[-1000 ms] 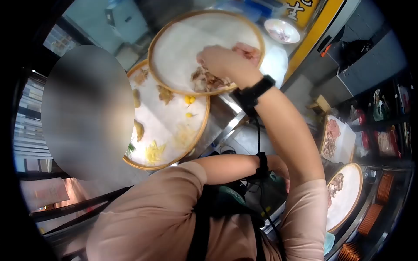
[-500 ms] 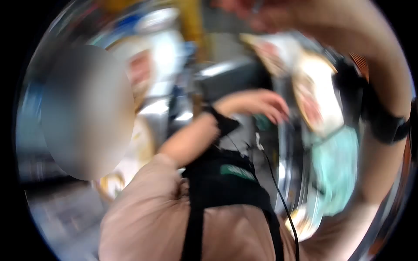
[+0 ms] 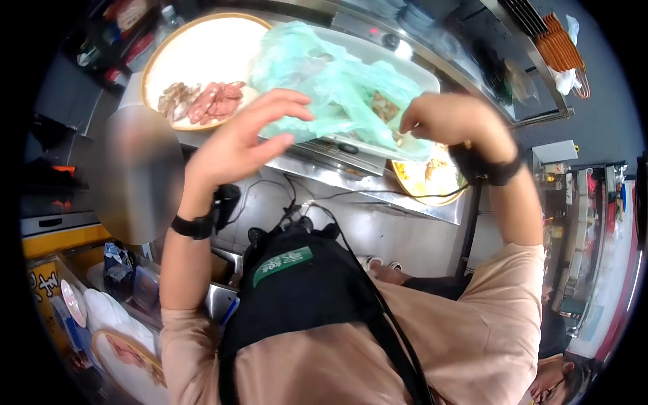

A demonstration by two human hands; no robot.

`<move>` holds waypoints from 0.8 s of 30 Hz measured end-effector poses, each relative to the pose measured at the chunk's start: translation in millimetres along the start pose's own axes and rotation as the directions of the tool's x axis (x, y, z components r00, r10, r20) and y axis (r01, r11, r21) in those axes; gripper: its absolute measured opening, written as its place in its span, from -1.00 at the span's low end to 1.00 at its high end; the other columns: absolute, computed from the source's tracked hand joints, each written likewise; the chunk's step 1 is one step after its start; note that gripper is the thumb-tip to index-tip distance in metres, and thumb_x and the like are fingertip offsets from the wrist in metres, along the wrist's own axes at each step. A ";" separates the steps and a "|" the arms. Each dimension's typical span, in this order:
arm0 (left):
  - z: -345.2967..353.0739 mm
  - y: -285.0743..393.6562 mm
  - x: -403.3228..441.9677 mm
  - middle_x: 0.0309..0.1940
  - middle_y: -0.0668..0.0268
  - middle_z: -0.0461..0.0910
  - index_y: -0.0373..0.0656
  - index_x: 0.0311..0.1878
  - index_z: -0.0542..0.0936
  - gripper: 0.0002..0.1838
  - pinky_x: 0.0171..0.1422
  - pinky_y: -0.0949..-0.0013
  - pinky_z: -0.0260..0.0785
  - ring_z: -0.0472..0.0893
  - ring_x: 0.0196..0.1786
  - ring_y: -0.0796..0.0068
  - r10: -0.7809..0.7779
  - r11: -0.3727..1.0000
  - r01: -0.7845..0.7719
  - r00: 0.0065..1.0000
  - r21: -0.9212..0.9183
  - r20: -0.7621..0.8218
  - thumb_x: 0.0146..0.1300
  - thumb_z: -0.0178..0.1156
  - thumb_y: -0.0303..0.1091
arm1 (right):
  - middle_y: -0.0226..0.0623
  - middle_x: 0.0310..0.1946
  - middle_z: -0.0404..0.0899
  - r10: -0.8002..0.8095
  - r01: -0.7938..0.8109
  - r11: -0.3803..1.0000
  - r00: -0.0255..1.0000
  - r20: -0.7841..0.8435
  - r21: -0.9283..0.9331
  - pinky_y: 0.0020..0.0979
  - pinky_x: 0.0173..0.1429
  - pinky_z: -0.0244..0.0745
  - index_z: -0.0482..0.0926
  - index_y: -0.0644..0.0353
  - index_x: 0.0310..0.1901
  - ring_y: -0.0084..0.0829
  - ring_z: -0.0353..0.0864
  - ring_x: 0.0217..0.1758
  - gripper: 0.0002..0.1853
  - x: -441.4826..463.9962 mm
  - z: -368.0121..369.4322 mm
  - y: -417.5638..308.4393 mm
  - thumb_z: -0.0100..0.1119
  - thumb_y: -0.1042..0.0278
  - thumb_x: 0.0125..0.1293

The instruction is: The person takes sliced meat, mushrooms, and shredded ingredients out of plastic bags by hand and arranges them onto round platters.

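Note:
A pale green plastic bag lies spread over a white tray, with brownish pieces showing through it. My left hand is open, thumb and fingers apart, over the near left edge of the bag. At the bag's right side, my right hand has its fingers curled in at the plastic; what lies between the fingertips is hidden. Left of the bag stands a round white platter with a tan rim, carrying reddish meat slices and greyish-brown pieces.
Below my right hand, a round plate holds yellow and brown food. A black cable runs across the metal counter edge. Another platter is at lower left. A person is at lower right.
The view has swung round and sharpened from heavy blur. The green bag, formerly at the right side, now lies in front of me, with both hands at it.

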State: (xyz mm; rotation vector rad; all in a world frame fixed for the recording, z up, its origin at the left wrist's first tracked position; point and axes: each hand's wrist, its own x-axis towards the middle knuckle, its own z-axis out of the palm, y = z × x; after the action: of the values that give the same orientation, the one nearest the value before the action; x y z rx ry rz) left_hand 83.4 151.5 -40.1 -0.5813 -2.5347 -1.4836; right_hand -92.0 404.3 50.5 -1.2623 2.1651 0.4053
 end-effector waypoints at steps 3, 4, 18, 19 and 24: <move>22.0 -9.4 26.5 0.27 0.21 0.41 -0.13 0.08 0.54 -0.68 0.43 0.22 0.17 0.37 0.36 0.21 0.020 1.000 -0.019 1.000 -0.013 0.022 0.26 0.09 -0.52 | -0.11 -0.04 0.65 0.196 -0.200 0.978 0.978 -0.076 -0.051 -0.21 0.10 0.51 0.57 0.12 0.12 -0.12 0.64 0.00 -0.60 72.5 66.9 56.0 0.10 0.54 0.23; 27.1 -14.4 33.4 0.27 0.22 0.41 -0.12 0.08 0.54 -0.68 0.43 0.23 0.17 0.36 0.37 0.21 0.031 0.999 -0.031 0.999 -0.016 0.019 0.25 0.09 -0.53 | -0.11 -0.04 0.65 0.195 -0.199 0.979 0.978 -0.078 -0.047 -0.21 0.10 0.51 0.57 0.12 0.12 -0.12 0.64 0.00 -0.60 104.2 92.8 75.7 0.10 0.54 0.23; 45.4 -37.4 31.7 0.23 0.22 0.44 -0.11 0.02 0.54 -0.74 0.39 0.25 0.21 0.40 0.32 0.25 -0.116 0.992 0.113 0.992 -0.063 -0.046 0.26 0.09 -0.49 | -0.05 -0.06 0.65 0.160 -0.158 0.977 0.987 0.002 0.143 -0.35 -0.13 0.61 0.51 0.25 0.13 -0.23 0.71 -0.15 -0.65 142.6 95.5 71.6 -0.04 0.39 0.35; 43.8 -36.1 30.4 0.23 0.22 0.44 -0.11 0.02 0.54 -0.74 0.39 0.25 0.21 0.40 0.32 0.25 -0.118 0.991 0.115 0.992 -0.062 -0.054 0.26 0.09 -0.49 | -0.06 -0.06 0.65 0.159 -0.162 0.964 0.987 0.032 0.211 -0.36 -0.15 0.62 0.52 0.26 0.13 -0.25 0.71 -0.17 -0.65 138.1 89.7 76.7 -0.04 0.38 0.36; 39.9 -32.4 30.7 0.22 0.24 0.45 -0.12 0.01 0.55 -0.74 0.32 0.29 0.25 0.43 0.28 0.32 -0.141 0.988 0.136 0.988 -0.068 -0.068 0.26 0.09 -0.50 | -0.32 -0.35 0.72 0.138 -0.133 0.830 0.990 0.031 0.542 -0.52 -0.29 0.46 0.72 0.15 -0.14 -0.59 0.61 -0.29 -0.73 132.9 91.4 111.7 0.06 0.23 0.36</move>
State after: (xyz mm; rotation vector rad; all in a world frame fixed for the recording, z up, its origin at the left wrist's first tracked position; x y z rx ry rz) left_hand 45.0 179.6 -76.5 -0.3584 -2.5260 -1.6046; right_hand -207.1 418.1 -107.8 -0.7908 2.1644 -0.1658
